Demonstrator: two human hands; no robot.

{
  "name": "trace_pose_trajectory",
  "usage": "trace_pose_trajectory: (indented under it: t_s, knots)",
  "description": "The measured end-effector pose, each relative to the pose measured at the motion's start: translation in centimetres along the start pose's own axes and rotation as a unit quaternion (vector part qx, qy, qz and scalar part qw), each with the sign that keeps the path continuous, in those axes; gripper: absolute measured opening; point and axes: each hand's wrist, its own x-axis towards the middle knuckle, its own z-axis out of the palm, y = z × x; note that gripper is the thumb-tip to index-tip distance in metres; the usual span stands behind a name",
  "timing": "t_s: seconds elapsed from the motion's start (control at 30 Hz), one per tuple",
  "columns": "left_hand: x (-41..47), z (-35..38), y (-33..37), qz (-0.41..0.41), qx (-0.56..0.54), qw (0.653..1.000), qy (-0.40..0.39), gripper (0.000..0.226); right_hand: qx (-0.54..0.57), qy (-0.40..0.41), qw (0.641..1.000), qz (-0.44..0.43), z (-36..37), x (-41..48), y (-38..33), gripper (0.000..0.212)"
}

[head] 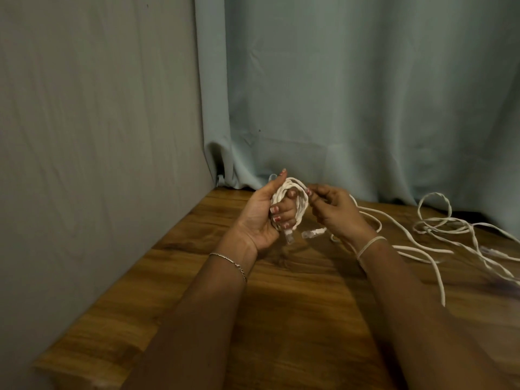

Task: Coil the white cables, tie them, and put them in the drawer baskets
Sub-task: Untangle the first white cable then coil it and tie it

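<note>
White cable coil (303, 205): held above the wooden surface (281, 319), left hand (261, 218) fingers (282, 212) curled through its loops; right hand (334, 212) pinches one strand. Likely light, limp, springy; grip across bundled loops. Loose cables (426, 229) lie rightward

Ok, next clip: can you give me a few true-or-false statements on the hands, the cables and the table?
1. The left hand grips a coil of white cable. True.
2. The right hand rests flat on the table. False: it is raised, its fingers pinching the cable beside the coil.
3. Loose white cables lie on the table to the right. True.
4. A tie is wrapped round the coil. False: none shows; a band sits on the right wrist.
5. A drawer basket stands on the table. False: none is in view.
</note>
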Motion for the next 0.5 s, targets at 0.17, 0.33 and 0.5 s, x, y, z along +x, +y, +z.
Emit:
trace_pose_trajectory:
  t_s: [0.17,0.33,0.5]
  knots:
    - [0.3,-0.5,0.4,0.067,-0.148,0.985,0.062,0.057,-0.198,-0.088,0.976,-0.036,0.7,0.4,1.4,0.036]
    - [0.5,-1.0,1.0,0.142,-0.26,0.946,0.133,0.057,-0.27,-0.167,0.948,0.025,2.1,-0.2,1.2,0.018]
    - [0.6,-2.1,0.7,0.193,-0.203,0.933,0.224,0.044,-0.272,-0.222,0.935,0.04,3.0,-0.4,-0.6,0.014]
